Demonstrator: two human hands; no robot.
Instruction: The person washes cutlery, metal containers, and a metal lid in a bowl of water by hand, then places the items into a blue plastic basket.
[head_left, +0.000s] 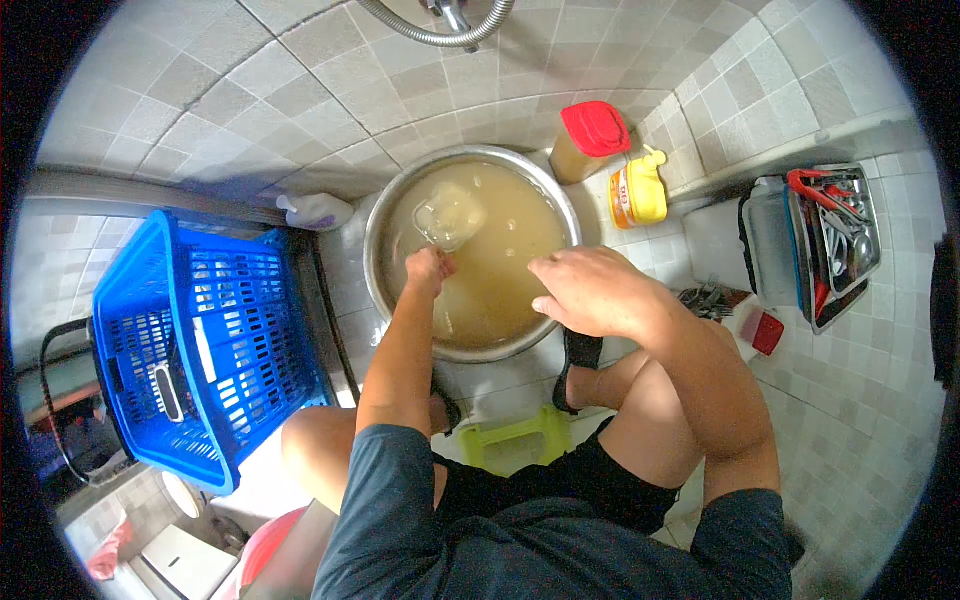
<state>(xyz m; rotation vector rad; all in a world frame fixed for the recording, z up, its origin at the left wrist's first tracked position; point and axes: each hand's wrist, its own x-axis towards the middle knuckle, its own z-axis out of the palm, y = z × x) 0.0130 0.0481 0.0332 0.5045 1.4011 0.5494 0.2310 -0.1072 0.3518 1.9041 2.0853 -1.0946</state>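
A wide round metal basin (472, 355) of cloudy brownish water (495, 277) stands on the tiled floor before me. My left hand (429, 270) is over its left half, the fingers closed at the near edge of a clear plastic container (448, 216). That container lies partly in the water, and its exact shape is hard to make out. Over the basin's right rim, my right hand (592, 291) is palm down with the thumb apart from the fingers. Nothing shows in it; its palm is hidden.
At left stands a blue plastic basket (247, 315), near a white bottle (315, 211). Behind the basin at right are a red-lidded container (596, 129) and a yellow jug (637, 191). Trays with utensils (844, 225) and a cutlery pile (709, 298) lie right. A metal hose (420, 34) hangs above.
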